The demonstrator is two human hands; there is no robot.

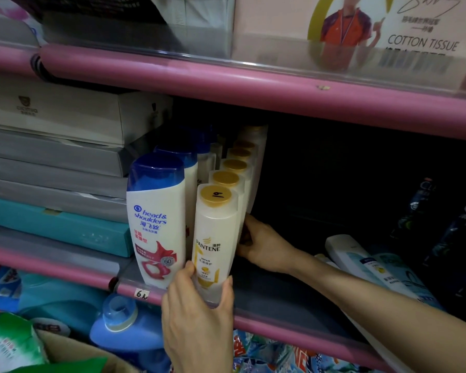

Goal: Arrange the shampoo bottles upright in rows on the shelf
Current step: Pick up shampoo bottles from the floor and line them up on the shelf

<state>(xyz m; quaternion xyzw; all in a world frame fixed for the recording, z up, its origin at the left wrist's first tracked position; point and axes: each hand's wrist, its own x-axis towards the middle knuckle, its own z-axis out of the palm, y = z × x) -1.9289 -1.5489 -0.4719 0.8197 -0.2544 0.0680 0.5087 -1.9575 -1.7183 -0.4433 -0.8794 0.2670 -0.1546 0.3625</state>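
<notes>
While the pink-edged shelf (293,305) spans the whole view w/ a dark, mostly bare stretch to the right, the action sits at its left-centre: two rows of upright bottles run front to back, a blue-capped Head & Shoulders row (156,219) beside a yellow-capped Pantene row (234,168). To the left, stacked grey boxes (54,157) and a teal case (59,227); at far right a few lying bottles (361,262) haven't been stood up yet, plus dark bottles (414,211) behind. The front Pantene bottle (215,238) stands at the shelf's front lip, long axis vertical, maybe tipped a hair toward the camera. Left hand (199,313) has its grip round the bottle's base from the front, thumb on the left side, fingers on the right. Right hand (264,243) reaches in from the right w/ fingers on the row just behind the front bottle; can't tell if it clasps one or only steadies it. Judgement: the front bottle is directly above the left grip, so the left hand is nearer and only needs to seat it back, flush w/ its row.
</notes>
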